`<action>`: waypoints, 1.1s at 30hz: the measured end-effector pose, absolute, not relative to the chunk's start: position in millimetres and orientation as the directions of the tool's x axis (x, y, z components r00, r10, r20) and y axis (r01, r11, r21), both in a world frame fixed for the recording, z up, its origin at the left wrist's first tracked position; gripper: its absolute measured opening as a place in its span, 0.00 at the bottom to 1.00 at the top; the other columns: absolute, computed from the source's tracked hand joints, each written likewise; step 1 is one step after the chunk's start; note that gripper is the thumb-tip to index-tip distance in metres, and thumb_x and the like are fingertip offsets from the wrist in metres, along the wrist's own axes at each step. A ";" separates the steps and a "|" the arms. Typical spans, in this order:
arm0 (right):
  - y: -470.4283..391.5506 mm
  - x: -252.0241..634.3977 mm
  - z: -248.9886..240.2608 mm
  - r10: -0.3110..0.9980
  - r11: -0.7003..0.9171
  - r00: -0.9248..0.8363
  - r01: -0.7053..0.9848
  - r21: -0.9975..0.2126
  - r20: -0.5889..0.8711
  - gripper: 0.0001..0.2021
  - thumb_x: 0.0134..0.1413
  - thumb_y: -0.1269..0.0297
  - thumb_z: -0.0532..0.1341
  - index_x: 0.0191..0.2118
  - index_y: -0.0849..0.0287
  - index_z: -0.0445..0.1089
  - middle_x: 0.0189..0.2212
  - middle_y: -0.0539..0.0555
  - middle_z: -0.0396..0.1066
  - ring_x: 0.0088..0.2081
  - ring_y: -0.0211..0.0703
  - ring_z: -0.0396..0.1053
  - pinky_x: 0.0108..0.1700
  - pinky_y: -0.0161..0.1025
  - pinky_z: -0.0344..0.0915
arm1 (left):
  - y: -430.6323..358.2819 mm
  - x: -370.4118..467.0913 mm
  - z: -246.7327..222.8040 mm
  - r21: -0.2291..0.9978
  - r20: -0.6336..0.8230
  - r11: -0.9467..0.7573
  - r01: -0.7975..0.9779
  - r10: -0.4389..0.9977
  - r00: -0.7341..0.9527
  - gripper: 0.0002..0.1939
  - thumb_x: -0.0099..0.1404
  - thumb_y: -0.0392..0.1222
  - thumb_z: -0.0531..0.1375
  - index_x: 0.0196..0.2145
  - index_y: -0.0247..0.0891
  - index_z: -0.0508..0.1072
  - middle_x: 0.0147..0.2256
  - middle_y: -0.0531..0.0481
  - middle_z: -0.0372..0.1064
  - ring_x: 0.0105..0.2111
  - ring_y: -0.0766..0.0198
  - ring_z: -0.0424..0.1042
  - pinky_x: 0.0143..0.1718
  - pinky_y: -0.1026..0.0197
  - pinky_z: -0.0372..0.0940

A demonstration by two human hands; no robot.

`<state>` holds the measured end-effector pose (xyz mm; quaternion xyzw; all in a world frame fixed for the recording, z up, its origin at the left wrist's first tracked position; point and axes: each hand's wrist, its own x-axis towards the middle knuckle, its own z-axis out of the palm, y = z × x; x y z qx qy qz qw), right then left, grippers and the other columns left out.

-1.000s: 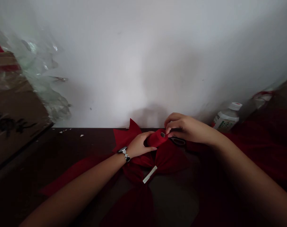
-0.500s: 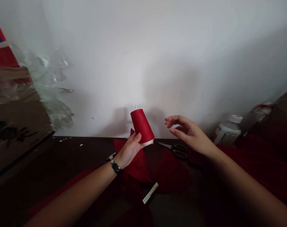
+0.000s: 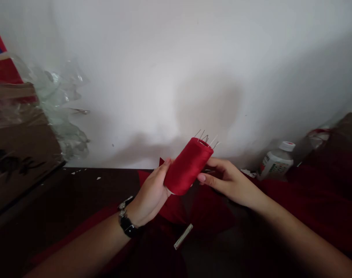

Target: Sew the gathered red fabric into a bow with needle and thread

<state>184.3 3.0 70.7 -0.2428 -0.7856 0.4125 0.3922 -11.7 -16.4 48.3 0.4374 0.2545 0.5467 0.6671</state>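
A cone of red thread (image 3: 187, 166) is held up above the table, tilted with its top to the upper right. Several thin needles (image 3: 204, 136) stick out of that top end. My left hand (image 3: 152, 189) is closed round the lower end, thumb along the side. At the cone's right side is my right hand (image 3: 226, 179), its thumb at the edge and its other fingertips hidden behind the thread. Red fabric (image 3: 207, 214) lies below, with a small pale strip (image 3: 183, 236) near it.
A white-capped bottle (image 3: 276, 162) stands at the right against the wall (image 3: 135, 77). To the left is a cardboard box (image 3: 19, 146) with clear plastic (image 3: 67, 116) hanging beside it. White scraps (image 3: 99, 178) lie on the dark table (image 3: 85, 189). More red fabric (image 3: 317, 200) covers the right side.
The cone has come nearer and tipped over to the right, showing its top. My right hand has moved in from the right to meet it. The scissors are now hidden from sight.
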 end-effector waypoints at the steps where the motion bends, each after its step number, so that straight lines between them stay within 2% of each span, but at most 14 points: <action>1: 1.3 183.9 71.5 0.706 0.538 -0.577 0.060 -0.841 0.411 0.08 0.59 0.61 0.60 0.39 0.59 0.71 0.36 0.53 0.74 0.38 0.40 0.72 0.43 0.38 0.68 | -19.1 -10.9 50.8 0.860 0.125 0.039 -0.508 0.950 0.285 0.24 0.70 0.54 0.52 0.47 0.31 0.73 0.47 0.38 0.73 0.44 0.54 0.72 0.47 0.55 0.67; 5: 0.4 181.3 67.4 0.767 0.421 -0.536 0.006 -0.907 0.353 0.11 0.58 0.58 0.61 0.44 0.58 0.68 0.41 0.55 0.72 0.41 0.40 0.71 0.44 0.38 0.68 | -24.3 -10.5 57.6 0.852 0.150 0.085 -0.516 0.906 0.396 0.28 0.68 0.58 0.52 0.51 0.32 0.71 0.48 0.38 0.72 0.47 0.53 0.71 0.48 0.55 0.67; 8: 1.7 179.5 61.3 0.812 0.140 -0.556 -0.111 -0.984 0.179 0.17 0.57 0.52 0.60 0.46 0.57 0.61 0.43 0.56 0.71 0.40 0.41 0.73 0.42 0.39 0.70 | -22.9 -13.1 58.6 0.862 0.167 0.052 -0.504 0.910 0.380 0.23 0.67 0.54 0.55 0.49 0.33 0.72 0.45 0.40 0.73 0.46 0.55 0.71 0.48 0.56 0.66; 11: -0.5 176.3 56.7 0.728 -0.111 -0.685 -0.145 -0.983 0.019 0.24 0.55 0.47 0.60 0.50 0.58 0.59 0.43 0.59 0.72 0.43 0.44 0.73 0.44 0.41 0.70 | -19.4 -17.0 58.5 0.875 0.156 -0.018 -0.484 0.957 0.246 0.20 0.64 0.53 0.59 0.44 0.32 0.72 0.40 0.42 0.74 0.42 0.56 0.71 0.45 0.57 0.66; 14: -4.2 171.5 53.8 0.626 -0.176 -0.780 -0.105 -0.979 -0.029 0.24 0.56 0.48 0.61 0.50 0.61 0.62 0.40 0.60 0.73 0.39 0.41 0.73 0.41 0.38 0.69 | -16.0 -20.1 58.5 0.893 0.171 -0.096 -0.440 0.976 0.135 0.21 0.61 0.51 0.62 0.45 0.34 0.70 0.38 0.45 0.73 0.39 0.59 0.70 0.43 0.59 0.65; 17: -4.5 167.9 51.4 0.603 -0.113 -0.797 -0.052 -0.992 -0.027 0.18 0.56 0.54 0.62 0.45 0.64 0.68 0.30 0.54 0.73 0.29 0.33 0.70 0.34 0.33 0.66 | -13.8 -20.8 58.1 0.899 0.210 -0.149 -0.411 0.972 0.107 0.19 0.60 0.48 0.63 0.45 0.36 0.69 0.38 0.46 0.71 0.39 0.60 0.69 0.42 0.60 0.64; 21: 2.0 169.5 50.2 0.643 0.094 -0.764 0.012 -0.995 0.051 0.12 0.57 0.58 0.62 0.32 0.65 0.71 0.18 0.45 0.62 0.20 0.28 0.58 0.25 0.29 0.56 | -11.3 -20.4 58.0 0.902 0.246 -0.186 -0.389 0.963 0.112 0.14 0.60 0.43 0.63 0.43 0.38 0.68 0.37 0.49 0.69 0.40 0.61 0.69 0.42 0.61 0.63; 25: 6.3 176.7 57.0 0.687 0.302 -0.716 0.129 -0.944 0.122 0.11 0.59 0.61 0.59 0.30 0.64 0.70 0.17 0.45 0.60 0.20 0.29 0.56 0.25 0.30 0.53 | -4.9 -21.3 54.0 0.918 0.248 -0.208 -0.336 0.965 0.081 0.18 0.58 0.41 0.65 0.46 0.41 0.67 0.39 0.50 0.68 0.39 0.61 0.68 0.39 0.61 0.62; 29: 1.7 180.6 66.0 0.648 0.394 -0.754 0.211 -0.895 0.107 0.09 0.57 0.65 0.59 0.28 0.64 0.70 0.18 0.45 0.61 0.21 0.30 0.57 0.26 0.31 0.54 | 6.9 -19.2 34.7 0.933 0.248 -0.231 -0.275 0.968 0.028 0.24 0.53 0.38 0.69 0.47 0.41 0.66 0.40 0.51 0.67 0.40 0.63 0.66 0.41 0.61 0.61; 31: 2.4 181.5 64.9 0.661 0.441 -0.747 0.313 -0.841 0.069 0.07 0.56 0.69 0.59 0.28 0.63 0.69 0.18 0.46 0.62 0.21 0.31 0.58 0.26 0.31 0.54 | 12.6 -17.4 21.9 0.948 0.184 -0.160 -0.275 0.981 0.065 0.25 0.53 0.39 0.69 0.47 0.40 0.65 0.40 0.50 0.68 0.41 0.62 0.66 0.44 0.60 0.61; 33: 9.3 182.8 57.5 0.734 0.478 -0.677 0.463 -0.747 0.050 0.06 0.55 0.71 0.59 0.28 0.62 0.70 0.20 0.47 0.65 0.23 0.32 0.59 0.28 0.33 0.55 | 16.6 -16.2 12.3 0.957 0.130 -0.100 -0.272 0.987 0.098 0.27 0.53 0.39 0.69 0.49 0.40 0.65 0.42 0.48 0.68 0.43 0.60 0.67 0.46 0.57 0.60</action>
